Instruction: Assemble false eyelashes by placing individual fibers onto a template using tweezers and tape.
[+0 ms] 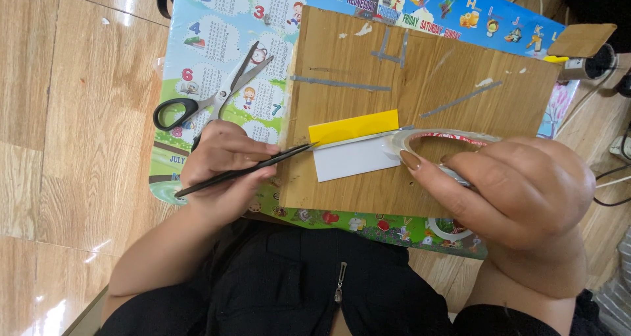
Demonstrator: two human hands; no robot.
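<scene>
My left hand (227, 168) grips a thin black pointed stick (250, 169) whose tip touches the left end of a folded paper piece, yellow above (353, 126) and white below (348, 160). My right hand (519, 188) holds a clear tape roll (439, 140), and a strip of tape runs from it along the seam between yellow and white. The paper lies on a brown wooden board (420, 73).
Black-handled scissors (213, 101) lie open on a colourful children's chart mat (217, 40) left of the board. Old grey tape strips mark the board. Cables and a cardboard scrap (582, 40) sit at the far right. Wooden floor surrounds the mat.
</scene>
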